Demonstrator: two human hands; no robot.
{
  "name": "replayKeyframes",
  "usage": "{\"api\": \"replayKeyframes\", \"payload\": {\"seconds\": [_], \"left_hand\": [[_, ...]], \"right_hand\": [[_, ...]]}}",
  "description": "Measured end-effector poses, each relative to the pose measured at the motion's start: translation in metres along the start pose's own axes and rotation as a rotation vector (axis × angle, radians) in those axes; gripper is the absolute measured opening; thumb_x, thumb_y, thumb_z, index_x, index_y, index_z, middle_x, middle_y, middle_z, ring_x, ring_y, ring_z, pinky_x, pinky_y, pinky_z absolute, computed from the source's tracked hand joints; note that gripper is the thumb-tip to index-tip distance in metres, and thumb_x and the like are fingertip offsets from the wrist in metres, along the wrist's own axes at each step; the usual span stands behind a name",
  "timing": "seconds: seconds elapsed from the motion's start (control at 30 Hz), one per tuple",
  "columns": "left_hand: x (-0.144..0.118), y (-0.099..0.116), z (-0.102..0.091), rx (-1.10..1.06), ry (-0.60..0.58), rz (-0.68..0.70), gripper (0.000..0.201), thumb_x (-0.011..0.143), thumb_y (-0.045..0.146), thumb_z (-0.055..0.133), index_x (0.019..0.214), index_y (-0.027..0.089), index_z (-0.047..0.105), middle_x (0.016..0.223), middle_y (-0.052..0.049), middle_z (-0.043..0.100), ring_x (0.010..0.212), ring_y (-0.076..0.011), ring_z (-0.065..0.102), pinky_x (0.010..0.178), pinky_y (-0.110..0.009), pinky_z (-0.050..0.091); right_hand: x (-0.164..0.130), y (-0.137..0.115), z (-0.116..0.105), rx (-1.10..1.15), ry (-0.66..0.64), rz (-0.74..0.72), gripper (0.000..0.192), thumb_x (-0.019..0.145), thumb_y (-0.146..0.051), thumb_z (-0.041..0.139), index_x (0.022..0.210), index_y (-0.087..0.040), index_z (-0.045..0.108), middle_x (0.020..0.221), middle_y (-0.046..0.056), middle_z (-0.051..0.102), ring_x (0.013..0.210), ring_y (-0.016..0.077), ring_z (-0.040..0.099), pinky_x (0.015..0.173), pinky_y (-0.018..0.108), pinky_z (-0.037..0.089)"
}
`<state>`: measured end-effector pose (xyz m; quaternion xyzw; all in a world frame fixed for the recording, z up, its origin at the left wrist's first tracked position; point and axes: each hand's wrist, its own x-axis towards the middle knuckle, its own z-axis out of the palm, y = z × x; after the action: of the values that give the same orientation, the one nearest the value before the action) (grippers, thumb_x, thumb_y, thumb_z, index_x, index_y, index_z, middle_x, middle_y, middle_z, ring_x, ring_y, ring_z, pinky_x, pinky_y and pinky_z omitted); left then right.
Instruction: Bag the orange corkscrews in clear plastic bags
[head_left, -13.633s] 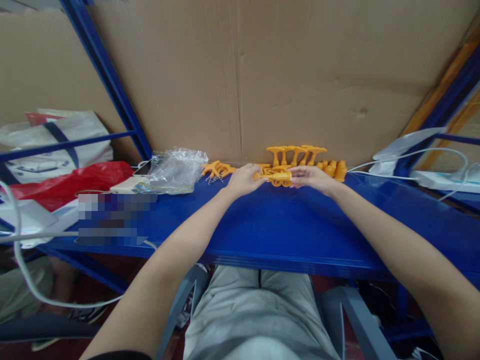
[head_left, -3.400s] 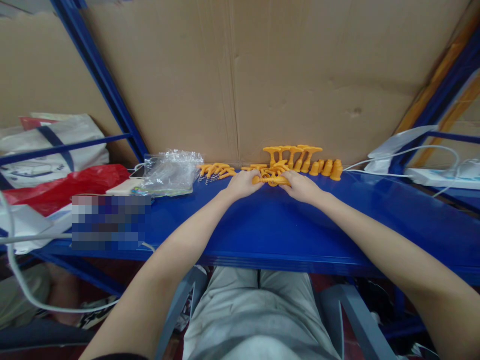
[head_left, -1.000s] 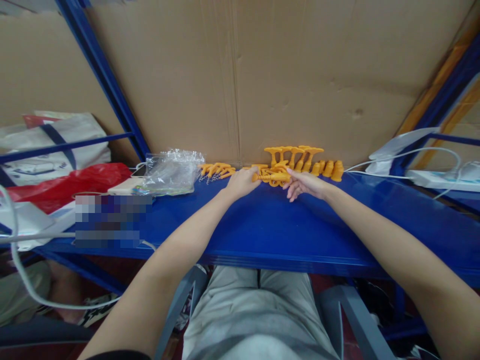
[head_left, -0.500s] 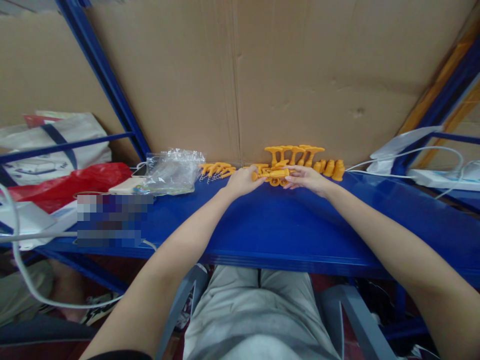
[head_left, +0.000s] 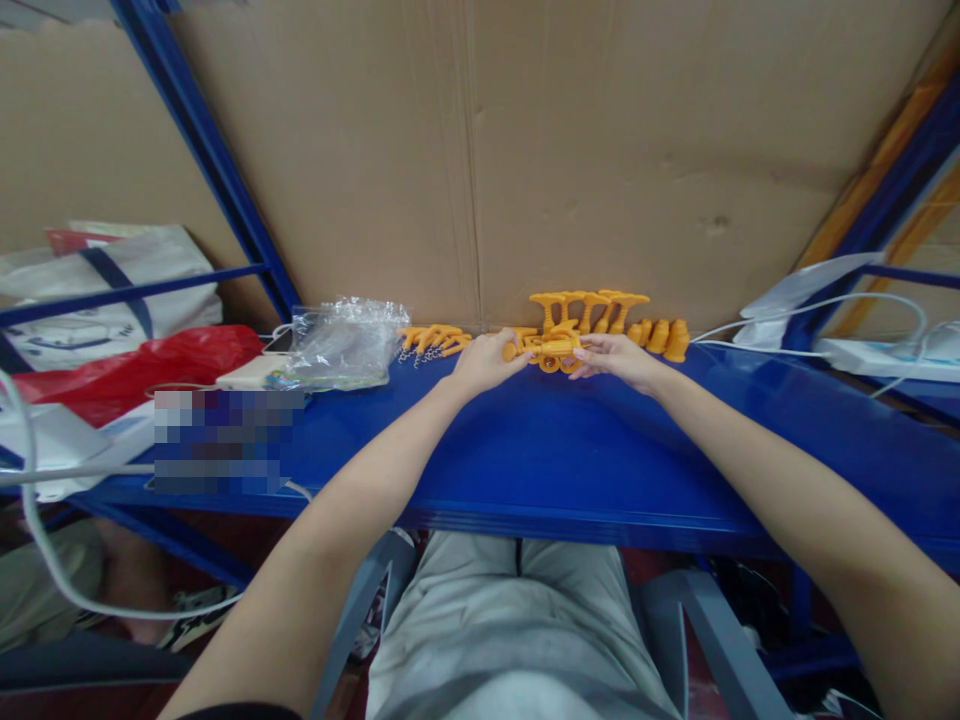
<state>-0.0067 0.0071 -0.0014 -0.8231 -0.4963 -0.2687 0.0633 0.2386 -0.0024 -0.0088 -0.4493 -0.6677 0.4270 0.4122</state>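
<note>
Near the back of the blue table, my left hand (head_left: 486, 362) is closed around the left end of an orange plastic cylindrical part (head_left: 553, 347), which lies roughly level. My right hand (head_left: 616, 360) pinches its right end with thumb and fingers. Behind the part stand several orange T-shaped pieces (head_left: 589, 300) against the cardboard. Orange ring-shaped pieces (head_left: 551, 365) show just under it. Beyond my right hand is a row of short orange barrel-shaped pieces (head_left: 661, 338). Left of my left hand lie several orange pieces with thin metal spirals or chains (head_left: 435, 338).
A clear plastic bag (head_left: 349, 345) lies left on the blue table (head_left: 525, 460). A red plastic bag (head_left: 172, 365) and a white cloth bag (head_left: 112, 280) are farther left. White cables (head_left: 795, 308) run at the right. A cardboard wall (head_left: 480, 170) closes the back.
The orange part has turned slightly between my hands and shows a different outline at its right end. Both hands stay almost in place.
</note>
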Motion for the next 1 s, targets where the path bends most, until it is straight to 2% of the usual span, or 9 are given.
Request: {"api": "replayKeyframes", "payload": {"seconds": [0.3, 0.47, 0.57, 0.7, 0.8, 0.87, 1.0], "left_hand": [[0.000, -0.003, 0.002, -0.049, 0.042, 0.054, 0.031, 0.088, 0.047, 0.058, 0.098, 0.018, 0.064, 0.085, -0.008, 0.072, 0.082, -0.0233, 0.068, 0.071, -0.029, 0.047], [0.000, -0.004, 0.003, -0.043, 0.041, 0.064, 0.030, 0.088, 0.046, 0.057, 0.095, 0.018, 0.065, 0.082, -0.007, 0.071, 0.079, -0.0227, 0.068, 0.069, -0.029, 0.046], [0.001, -0.005, 0.004, -0.060, 0.029, 0.059, 0.031, 0.088, 0.047, 0.058, 0.092, 0.018, 0.066, 0.082, -0.007, 0.071, 0.078, -0.0224, 0.067, 0.069, -0.028, 0.045], [0.003, -0.007, 0.005, -0.114, 0.011, 0.044, 0.031, 0.087, 0.048, 0.058, 0.087, 0.018, 0.066, 0.081, -0.005, 0.071, 0.076, -0.0208, 0.066, 0.069, -0.028, 0.046], [0.004, -0.007, 0.006, -0.180, -0.004, 0.042, 0.030, 0.087, 0.046, 0.059, 0.086, 0.017, 0.066, 0.079, -0.003, 0.070, 0.075, -0.0188, 0.064, 0.070, -0.027, 0.046], [0.004, -0.008, 0.005, -0.205, -0.009, 0.052, 0.029, 0.087, 0.046, 0.060, 0.084, 0.017, 0.065, 0.076, -0.002, 0.069, 0.073, -0.0172, 0.063, 0.069, -0.026, 0.044], [0.003, -0.007, 0.003, -0.191, 0.004, 0.063, 0.027, 0.086, 0.044, 0.062, 0.082, 0.017, 0.064, 0.071, -0.001, 0.066, 0.069, -0.0159, 0.062, 0.065, -0.024, 0.042]], "right_hand": [[-0.001, -0.002, -0.001, 0.029, -0.008, 0.010, 0.042, 0.078, -0.043, 0.077, 0.107, -0.013, 0.071, 0.090, 0.012, 0.077, 0.074, 0.0199, 0.074, 0.083, 0.037, 0.059], [-0.001, -0.003, -0.001, 0.040, -0.017, -0.013, 0.041, 0.076, -0.049, 0.077, 0.094, -0.013, 0.072, 0.083, 0.013, 0.076, 0.068, 0.0198, 0.073, 0.077, 0.035, 0.059], [0.000, 0.000, -0.001, -0.007, -0.034, -0.023, 0.043, 0.080, -0.052, 0.073, 0.095, -0.012, 0.071, 0.085, 0.013, 0.076, 0.066, 0.0191, 0.072, 0.074, 0.034, 0.059], [0.006, 0.007, 0.000, -0.116, 0.001, -0.168, 0.055, 0.076, -0.050, 0.076, 0.118, -0.017, 0.065, 0.096, 0.009, 0.074, 0.071, 0.0186, 0.072, 0.075, 0.036, 0.060], [0.010, 0.013, 0.000, -0.181, 0.031, -0.325, 0.061, 0.067, -0.047, 0.082, 0.119, -0.020, 0.063, 0.107, 0.008, 0.071, 0.081, 0.0198, 0.071, 0.078, 0.035, 0.059], [0.010, 0.015, 0.001, -0.193, 0.018, -0.351, 0.057, 0.066, -0.048, 0.081, 0.112, -0.019, 0.063, 0.099, 0.007, 0.071, 0.079, 0.0198, 0.070, 0.074, 0.034, 0.059], [0.008, 0.012, 0.002, -0.165, -0.048, -0.306, 0.052, 0.068, -0.047, 0.080, 0.107, -0.018, 0.061, 0.079, 0.002, 0.068, 0.064, 0.0159, 0.066, 0.064, 0.031, 0.057]]}}
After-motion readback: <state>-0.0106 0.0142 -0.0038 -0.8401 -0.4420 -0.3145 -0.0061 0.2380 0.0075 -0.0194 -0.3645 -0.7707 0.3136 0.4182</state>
